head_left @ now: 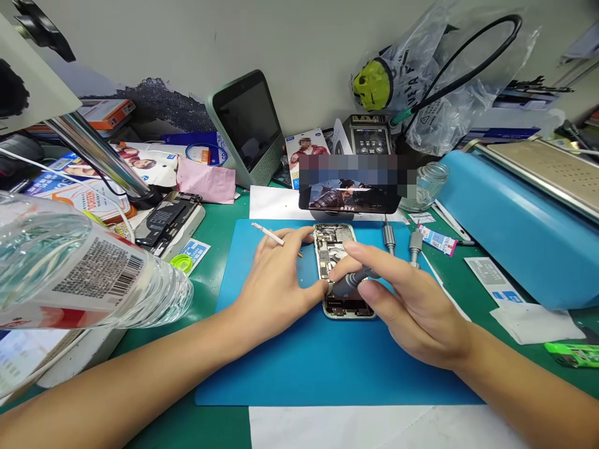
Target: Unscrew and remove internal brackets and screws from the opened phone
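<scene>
Head view: a blue mat is laid on the green tabletop, near its front edge. An opened phone, its internal parts exposed, is placed lengthwise at the middle of the mat's far edge. The left hand is rested flat on the mat just left of the phone, with the thumb pressed against the phone's left side; a cigarette is pinched between two of its extended fingers. The right hand is closed round a dark grey screwdriver, whose tip is set on the lower part of the phone's interior; the index finger is stretched out above the tool. Two more drivers are lying at the mat's far right corner. A second phone, screen lit, is propped crosswise just beyond the mat's far edge, with a glass jar beside it on the right. A clear water bottle is seen close to the camera at the tabletop's left edge. A blue machine is stationed along the right edge, and a green lighter is lying in front of it.
</scene>
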### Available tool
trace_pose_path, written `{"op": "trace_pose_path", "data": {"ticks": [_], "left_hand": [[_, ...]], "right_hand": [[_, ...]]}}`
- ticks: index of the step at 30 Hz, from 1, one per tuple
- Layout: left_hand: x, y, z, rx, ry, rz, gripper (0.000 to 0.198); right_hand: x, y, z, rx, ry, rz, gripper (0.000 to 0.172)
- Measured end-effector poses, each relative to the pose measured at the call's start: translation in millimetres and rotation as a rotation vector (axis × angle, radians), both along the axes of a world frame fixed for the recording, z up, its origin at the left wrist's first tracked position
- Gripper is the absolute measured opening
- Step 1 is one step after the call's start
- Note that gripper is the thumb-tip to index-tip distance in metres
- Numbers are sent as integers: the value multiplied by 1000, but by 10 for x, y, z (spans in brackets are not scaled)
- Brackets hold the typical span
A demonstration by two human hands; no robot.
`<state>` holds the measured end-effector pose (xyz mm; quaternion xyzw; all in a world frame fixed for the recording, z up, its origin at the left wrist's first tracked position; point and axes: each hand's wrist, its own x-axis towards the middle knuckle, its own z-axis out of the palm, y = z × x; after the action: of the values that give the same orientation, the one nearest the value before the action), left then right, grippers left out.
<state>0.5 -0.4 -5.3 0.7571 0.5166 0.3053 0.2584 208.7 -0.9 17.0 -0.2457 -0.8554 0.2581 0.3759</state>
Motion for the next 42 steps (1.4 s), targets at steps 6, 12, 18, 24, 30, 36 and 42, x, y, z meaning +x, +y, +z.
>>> {"op": "trace_pose_path", "data": {"ticks": [6,12,18,24,30,36,42], "left_hand": [[7,-9,20,-21,-16,9,58],[7,-12,28,-25,-29,2,55],[3,-7,8,-27,-29,-1,57],[-7,-6,7,-9,-26,-17,59],[-3,-3,19,-2,-12,-20,59],[-4,2,15,13,1,-23,58],[-8,6,11,14,3,-21,59]], "right_hand": [[-42,4,14,61,3,49,56],[-76,1,25,138,-24,13,52],[-72,13,4,126,37,26,43],[-71,19,17,156,35,39,48],[-67,46,19,178,50,30,47],[-68,30,26,197,50,-47,44],[-80,18,37,200,40,-87,45]]}}
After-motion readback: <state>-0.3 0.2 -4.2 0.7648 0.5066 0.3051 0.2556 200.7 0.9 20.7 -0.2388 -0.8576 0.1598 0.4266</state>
